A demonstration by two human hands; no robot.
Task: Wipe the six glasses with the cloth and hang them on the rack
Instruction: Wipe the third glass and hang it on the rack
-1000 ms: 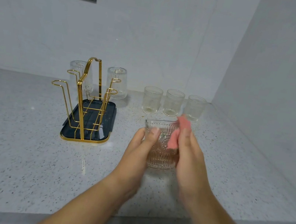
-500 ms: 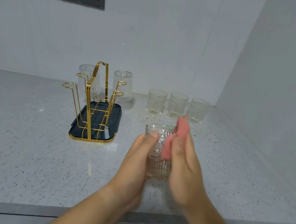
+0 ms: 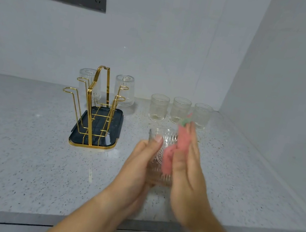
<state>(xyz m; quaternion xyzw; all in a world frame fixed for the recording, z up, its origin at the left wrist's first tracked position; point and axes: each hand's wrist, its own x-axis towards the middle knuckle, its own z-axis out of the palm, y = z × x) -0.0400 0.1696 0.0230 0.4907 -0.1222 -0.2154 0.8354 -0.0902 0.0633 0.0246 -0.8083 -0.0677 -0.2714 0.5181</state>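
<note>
Our hands meet just above the near part of the desk (image 3: pixel 21 155). The left hand (image 3: pixel 140 166) curls round the ribbed glass (image 3: pixel 163 147), thumb high near the rim, so the glass is clamped and appears lifted off the surface (motion blur hides its exact tilt). The right hand (image 3: pixel 187 181) lies flat against the other side, fingers straight as far as we can tell, pressing the pink cloth (image 3: pixel 172 155) onto the glass wall. A corner of cloth pokes out past the fingertips.

To wipe well, we judge that the left hand should do the turning in small steps while the cloth hand presses steadily, so that every groove passes under the fabric. The rim and the inside need their own pass. Ribbed glass may slip, so we work low over the desk.

Farther off to the left stands the gold wire rack (image 3: pixel 97 107) on its dark tray (image 3: pixel 114 129). Two glasses (image 3: pixel 125 90) hang mouth down on its far side, and the four nearer hooks (image 3: pixel 70 89) are bare. Right of the rack, three upright glasses (image 3: pixel 180 110) stand in a row, so we are probably on the third of six.
</note>
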